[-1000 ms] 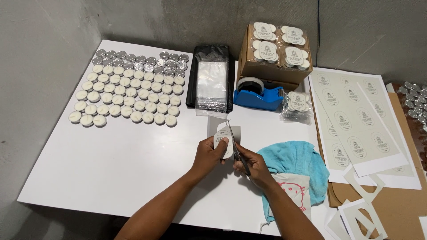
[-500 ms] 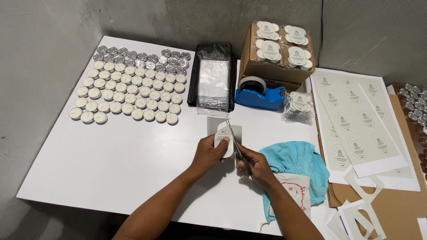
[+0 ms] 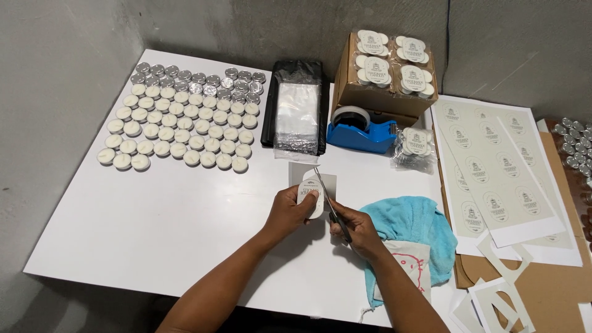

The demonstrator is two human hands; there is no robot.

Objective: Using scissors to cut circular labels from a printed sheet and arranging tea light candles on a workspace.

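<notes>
Here, in the head view, a grey paper piece with a white oval label (image 3: 312, 190) is pinched in the grip of the left hand (image 3: 288, 213), just below the blue tape dispenser (image 3: 361, 131). Metal scissors (image 3: 330, 203) are clasped by the right hand (image 3: 356, 231), blades at the paper's edge, above the white worktop (image 3: 172, 234).

Matt paper label (image 3: 310, 193), metal scissors (image 3: 328, 203), seemingly terry cloth (image 3: 414, 229)

One white table (image 3: 154, 234), one blue tape dispenser (image 3: 361, 131), one cardboard box (image 3: 370, 95) bearing four packs of candles (image 3: 394, 61) — a fifth pack (image 3: 414, 143) beside it — one blue cloth (image 3: 413, 228), one pair of scissors (image 3: 330, 200), two hands.
</notes>
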